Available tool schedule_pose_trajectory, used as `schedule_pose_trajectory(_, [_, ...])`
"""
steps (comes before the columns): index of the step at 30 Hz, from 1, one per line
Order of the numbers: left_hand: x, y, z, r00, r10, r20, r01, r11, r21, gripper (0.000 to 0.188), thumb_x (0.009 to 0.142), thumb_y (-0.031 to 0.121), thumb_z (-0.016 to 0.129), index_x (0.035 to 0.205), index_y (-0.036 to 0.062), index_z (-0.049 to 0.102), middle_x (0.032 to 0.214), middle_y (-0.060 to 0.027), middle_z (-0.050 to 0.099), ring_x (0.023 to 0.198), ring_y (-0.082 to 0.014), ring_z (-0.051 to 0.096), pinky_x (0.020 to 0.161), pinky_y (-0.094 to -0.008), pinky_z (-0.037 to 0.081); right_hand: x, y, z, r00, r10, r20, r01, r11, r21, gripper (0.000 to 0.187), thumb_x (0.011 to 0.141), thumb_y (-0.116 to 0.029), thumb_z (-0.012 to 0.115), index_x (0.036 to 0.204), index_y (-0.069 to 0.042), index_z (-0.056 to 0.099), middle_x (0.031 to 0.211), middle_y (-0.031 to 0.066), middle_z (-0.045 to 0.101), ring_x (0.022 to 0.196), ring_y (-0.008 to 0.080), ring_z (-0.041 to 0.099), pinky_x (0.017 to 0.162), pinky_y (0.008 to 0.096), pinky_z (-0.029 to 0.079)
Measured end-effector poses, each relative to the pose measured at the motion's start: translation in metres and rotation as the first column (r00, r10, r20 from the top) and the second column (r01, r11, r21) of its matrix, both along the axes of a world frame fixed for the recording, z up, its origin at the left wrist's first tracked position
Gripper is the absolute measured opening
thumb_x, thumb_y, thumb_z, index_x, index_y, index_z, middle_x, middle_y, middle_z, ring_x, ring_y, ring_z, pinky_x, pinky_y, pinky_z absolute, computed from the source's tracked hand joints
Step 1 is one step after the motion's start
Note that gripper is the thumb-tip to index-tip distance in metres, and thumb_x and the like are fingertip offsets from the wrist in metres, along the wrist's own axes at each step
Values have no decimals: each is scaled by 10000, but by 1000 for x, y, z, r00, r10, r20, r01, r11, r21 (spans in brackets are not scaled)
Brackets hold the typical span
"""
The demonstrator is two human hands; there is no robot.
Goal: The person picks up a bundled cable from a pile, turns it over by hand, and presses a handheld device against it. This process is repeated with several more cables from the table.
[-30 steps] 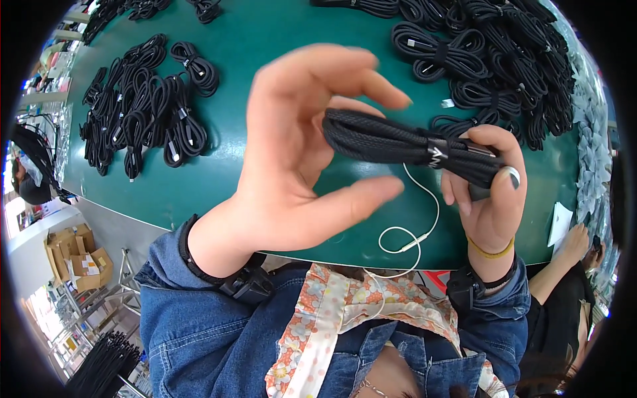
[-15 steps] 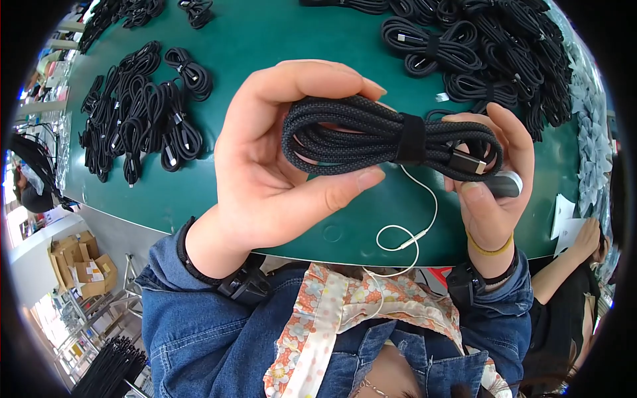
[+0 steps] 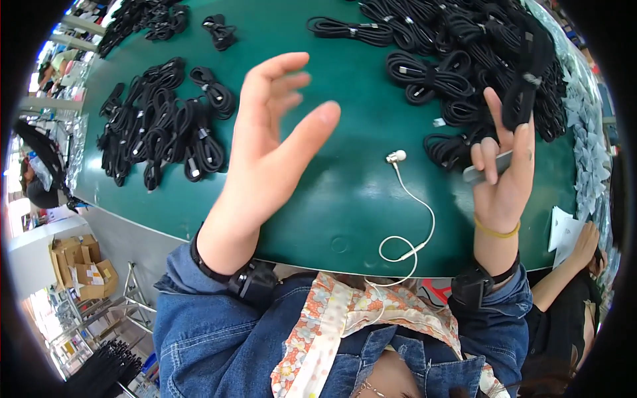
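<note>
My left hand (image 3: 269,142) hangs above the table with nothing in it, fingers curled but apart from the thumb. My right hand (image 3: 504,172) is at the right, its lower fingers folded round a small grey flat object with a rounded end (image 3: 488,170), whose kind I cannot make out. At this hand's raised fingertips stands a black coiled cable (image 3: 524,86), smeared by motion; whether the fingers still grip it I cannot tell. Behind it lies a large pile of coiled black cables (image 3: 431,73).
More coiled cables (image 3: 159,119) lie in a group at the left of the green table (image 3: 345,219). A white earphone (image 3: 396,156) with its cord rests mid-table. Clear plastic bags (image 3: 587,146) line the right edge. Another person's hand (image 3: 584,249) is by white paper at the right.
The coiled cable has left my left hand and moved right and away with my right hand, toward the pile. My left hand has opened. The earphone on the table has come into sight.
</note>
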State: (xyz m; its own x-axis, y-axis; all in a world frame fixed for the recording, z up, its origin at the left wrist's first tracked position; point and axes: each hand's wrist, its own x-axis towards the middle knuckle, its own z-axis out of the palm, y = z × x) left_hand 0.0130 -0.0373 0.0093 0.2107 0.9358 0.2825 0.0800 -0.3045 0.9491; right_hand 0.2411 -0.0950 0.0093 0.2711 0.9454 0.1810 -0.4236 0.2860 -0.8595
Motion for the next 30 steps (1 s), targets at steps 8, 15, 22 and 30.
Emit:
schedule_pose_trajectory(8, [-52,42,-16,13,588,-809,-242,786,568,426,673,303,635,993,55,505,1078,-141,435,1067,-327,362,836,-627,215,-17,-7,6,986,9,169,-1,999,-48,563,866,-174,342,1298,-56,1,1104,262,447,392,57,344,443,179,373])
schedule_pose_trajectory(15, [-36,40,-23,175,365,-914,11,928,373,356,670,193,612,983,56,509,973,-103,501,947,-261,463,831,-519,303,-14,-8,2,988,66,136,-60,997,-51,581,833,-138,371,1297,-52,33,1038,259,489,401,54,370,440,183,387])
schedule_pose_trajectory(22, [-6,21,-23,670,120,-733,151,944,292,317,613,22,589,919,32,507,888,-96,508,778,-239,521,675,-293,435,-12,-8,-2,986,101,134,-94,994,-52,535,815,-122,394,1278,-26,144,950,228,531,401,47,365,441,173,383])
schedule_pose_trajectory(30, [-1,12,0,825,-114,-554,255,949,184,359,551,16,631,893,18,526,781,-92,534,724,-223,526,644,-292,431,-12,-10,-9,923,206,324,-141,967,-214,450,753,-20,494,1179,5,353,923,152,536,502,21,417,466,135,356])
